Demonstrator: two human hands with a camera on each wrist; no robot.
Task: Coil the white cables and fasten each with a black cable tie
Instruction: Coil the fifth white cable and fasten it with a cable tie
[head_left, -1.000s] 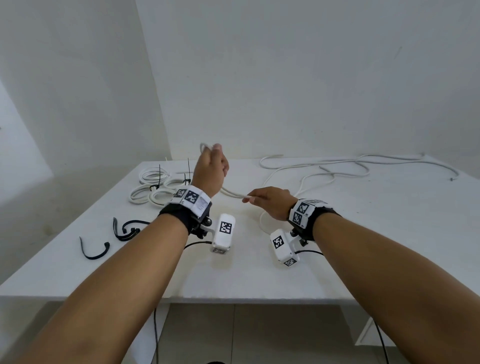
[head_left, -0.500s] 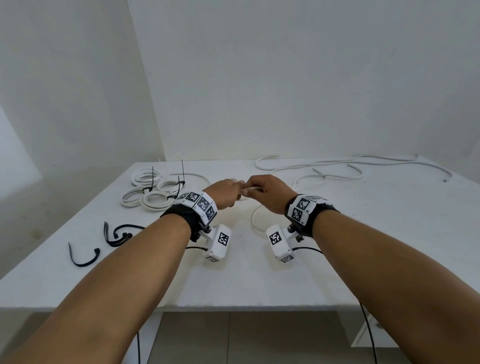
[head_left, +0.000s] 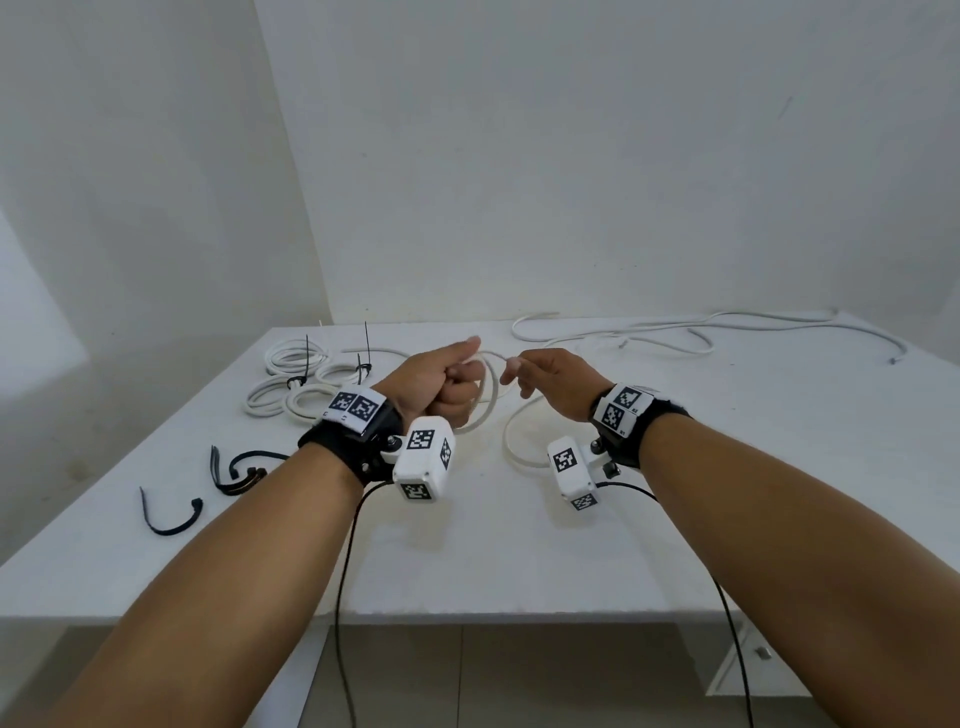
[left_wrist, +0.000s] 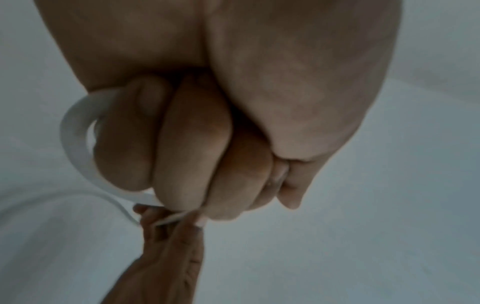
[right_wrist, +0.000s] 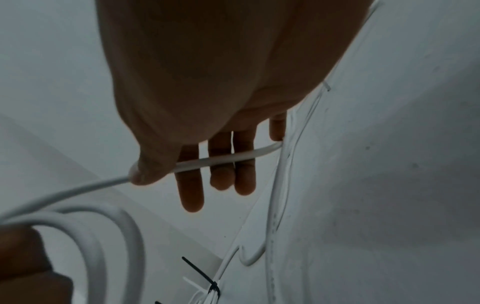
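Left hand (head_left: 441, 382) clenched round loops of white cable (head_left: 485, 395) above table (head_left: 519, 545), loops hanging upright, right hand (head_left: 550, 387) thumb pinching the cable's run, fingers straight, slack trailing toward far right, tied coils (head_left: 296, 384) far left, loose black ties (head_left: 171, 514) near edge

On the table (head_left: 519, 545), tied coils (head_left: 296, 384) lie far left, loose ties (head_left: 171, 514) nearer at the left edge; another cable (head_left: 675, 332) sprawls, apparently uncoiled, along the back right.

left hand (head_left: 441, 384) gripping white cable (head_left: 485, 395) loop
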